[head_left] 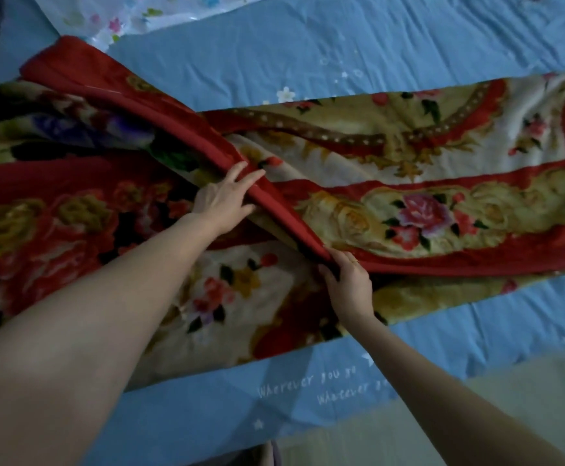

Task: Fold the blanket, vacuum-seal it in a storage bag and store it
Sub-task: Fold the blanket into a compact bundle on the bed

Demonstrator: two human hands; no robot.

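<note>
A thick red, cream and gold floral blanket (409,183) lies in a long strip across the blue bed sheet (308,62). Its left part is lifted and folded over towards the right, and a red edge runs diagonally through the middle. My left hand (224,196) holds that red edge near its upper part, fingers over the top and thumb beneath. My right hand (350,284) grips the same edge lower down, nearer to me. A clear plastic storage bag (133,15) printed with small coloured flowers lies flat at the top left, beyond the blanket.
The blue sheet carries white stars and printed words near the front edge (308,388). A pale floor (476,415) shows at the bottom right beyond the sheet's edge. Bare sheet lies between the blanket and the bag.
</note>
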